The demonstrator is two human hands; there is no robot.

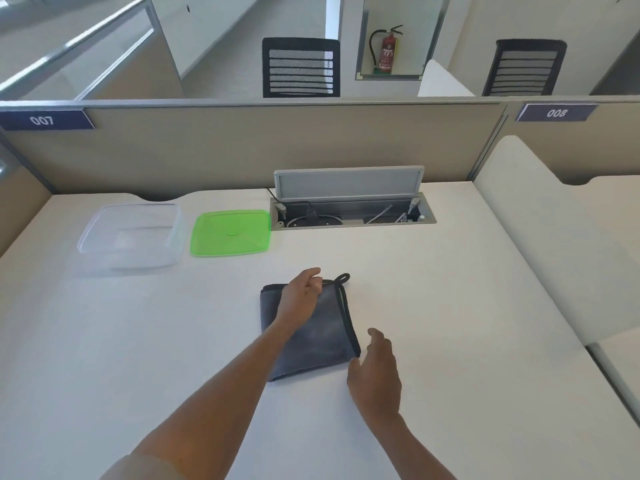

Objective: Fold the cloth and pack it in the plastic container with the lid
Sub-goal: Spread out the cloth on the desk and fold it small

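Left hand [300, 289]: lies on the far end of the cloth [311, 336], thumb and fingers pinched at the far right corner next to the hang loop [342, 278]. Whether it grips fabric or the loop cord cannot be told. Right hand [375, 368]: released, fingers spread, just beside the cloth's near right corner; contact w/ the fabric not confirmed.

Step in hand (est.): closing or squaring a fold. Procedure:
1. Keep the far corner pinned w/ the left hand.
2. Bring the right hand onto the near right corner; align the black-piped edges before pressing.
3. Smooth from the folded left edge toward the piped edge to expel air.
4. Tuck the loop in, or it may catch under the lid.

Cloth: dark grey, soft nap, black piping along its right edge; already a folded rectangle lying flat on the white table [450, 306], slightly skewed. Likely limp; needs two-point support when lifted.

Ref. cloth: the clear plastic container [130, 237] sits far-left of it, open, nothing inside. The green lid [230, 233] lies flat just right of the container, well apart from the cloth.
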